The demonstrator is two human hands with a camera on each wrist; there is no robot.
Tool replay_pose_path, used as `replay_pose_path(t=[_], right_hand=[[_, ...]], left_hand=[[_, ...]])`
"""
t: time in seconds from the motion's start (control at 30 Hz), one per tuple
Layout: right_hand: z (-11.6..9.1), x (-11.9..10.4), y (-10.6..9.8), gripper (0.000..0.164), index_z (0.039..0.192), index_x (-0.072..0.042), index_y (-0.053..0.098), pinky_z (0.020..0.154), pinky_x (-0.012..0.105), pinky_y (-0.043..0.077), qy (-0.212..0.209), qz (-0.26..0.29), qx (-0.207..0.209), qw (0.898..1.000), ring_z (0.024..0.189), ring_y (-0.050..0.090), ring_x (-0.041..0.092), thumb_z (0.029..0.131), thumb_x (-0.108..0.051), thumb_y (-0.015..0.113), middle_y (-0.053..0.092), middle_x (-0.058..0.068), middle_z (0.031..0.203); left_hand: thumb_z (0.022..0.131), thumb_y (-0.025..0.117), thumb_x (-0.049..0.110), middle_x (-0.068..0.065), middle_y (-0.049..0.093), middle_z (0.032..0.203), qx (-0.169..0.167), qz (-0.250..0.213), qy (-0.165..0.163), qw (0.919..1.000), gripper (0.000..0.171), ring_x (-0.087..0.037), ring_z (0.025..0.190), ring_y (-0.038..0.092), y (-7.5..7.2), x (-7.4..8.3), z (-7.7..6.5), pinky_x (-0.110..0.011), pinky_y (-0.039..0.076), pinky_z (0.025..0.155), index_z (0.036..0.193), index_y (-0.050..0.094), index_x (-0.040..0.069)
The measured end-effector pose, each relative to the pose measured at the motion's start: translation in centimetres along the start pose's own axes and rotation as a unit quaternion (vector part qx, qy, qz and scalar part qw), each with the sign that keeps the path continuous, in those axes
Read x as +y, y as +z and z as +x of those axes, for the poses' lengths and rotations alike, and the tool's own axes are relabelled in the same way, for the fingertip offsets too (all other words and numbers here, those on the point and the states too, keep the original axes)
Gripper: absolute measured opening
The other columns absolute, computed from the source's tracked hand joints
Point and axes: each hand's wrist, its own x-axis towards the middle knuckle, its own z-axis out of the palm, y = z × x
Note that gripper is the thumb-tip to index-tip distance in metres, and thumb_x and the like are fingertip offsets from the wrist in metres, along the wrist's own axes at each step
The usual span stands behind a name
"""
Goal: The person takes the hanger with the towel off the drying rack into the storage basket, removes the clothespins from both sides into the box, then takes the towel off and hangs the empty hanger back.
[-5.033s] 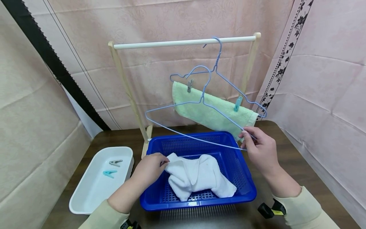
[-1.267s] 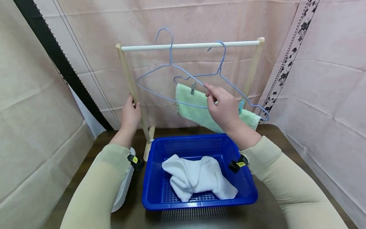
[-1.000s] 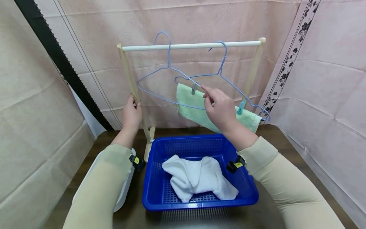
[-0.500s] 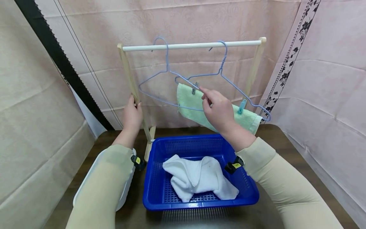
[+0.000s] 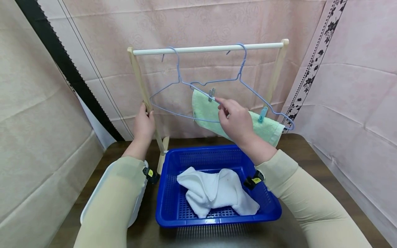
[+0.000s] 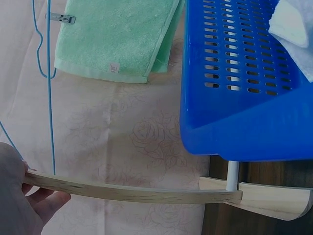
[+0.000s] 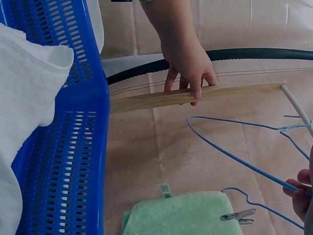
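Note:
My left hand (image 5: 143, 124) grips the left wooden post (image 7: 146, 100) of a small drying rack, fingers curled round it in both wrist views. My right hand (image 5: 235, 119) pinches the right arm of a blue wire clothes hanger (image 5: 178, 74). That hanger's hook lies over the white rail (image 5: 204, 49) near its left end. Farther right on the rail, a second blue hanger (image 5: 240, 70) carries a green towel (image 5: 203, 106), held by a grey clothes peg (image 5: 211, 94) and a teal clothes peg (image 5: 263, 114). My right hand covers part of the towel.
A blue perforated basket (image 5: 218, 222) stands on the brown table (image 5: 307, 155) below the rack, with a crumpled white towel (image 5: 214, 189) inside. Left of it, a white tray (image 5: 136, 210) is mostly hidden under my left forearm. Pink cloth (image 5: 108, 20) surrounds the table.
The left hand has gone from the white towel to the post. The right hand has raised the hanger from above the basket, then lowered its hook over the rail.

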Motion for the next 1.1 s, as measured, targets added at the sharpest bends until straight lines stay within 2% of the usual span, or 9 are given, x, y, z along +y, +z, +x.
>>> replay_pose_path(t=[0.2,0.53,0.8,1.1], right_hand=[[-0.3,0.1,0.0,0.029,0.123,-0.007,0.069,0.051,0.030,0.047,0.012,0.002,-0.009,1.000,0.071,0.062,0.017,0.097,-0.009,0.056,0.070,0.007,0.094],[-0.7,0.4,0.0,0.027,0.121,-0.006,0.068,0.059,0.035,0.054,0.032,0.004,-0.015,0.999,0.074,0.066,0.019,0.099,-0.014,0.056,0.070,0.009,0.103],[-1.2,0.7,0.1,0.025,0.117,-0.007,0.070,0.060,0.035,0.051,0.036,-0.004,-0.013,0.999,0.075,0.064,0.020,0.098,-0.015,0.057,0.070,0.007,0.096],[-1.7,0.9,-0.2,0.024,0.117,-0.007,0.070,0.063,0.035,0.054,0.039,-0.010,-0.026,0.999,0.075,0.065,0.018,0.099,-0.015,0.056,0.072,0.007,0.102]], left_hand=[[0.107,0.043,0.024,-0.022,0.052,0.141,-0.007,0.004,-0.003,1.0000,0.056,-0.041,0.115,0.059,0.0,0.0,0.1,-0.054,0.051,0.090,0.159,0.021,0.020],[0.107,0.042,0.025,-0.022,0.051,0.142,-0.008,-0.010,0.002,0.9999,0.053,-0.041,0.118,0.058,0.0,-0.2,0.1,-0.055,0.051,0.091,0.158,0.024,0.022],[0.107,0.042,0.025,-0.022,0.051,0.142,-0.011,-0.012,-0.005,0.9999,0.053,-0.041,0.117,0.058,0.0,-0.2,0.2,-0.055,0.050,0.092,0.157,0.024,0.022],[0.107,0.042,0.025,-0.022,0.054,0.139,-0.008,0.002,-0.001,1.0000,0.053,-0.041,0.114,0.060,-0.1,-0.2,0.1,-0.054,0.051,0.090,0.157,0.025,0.020]])
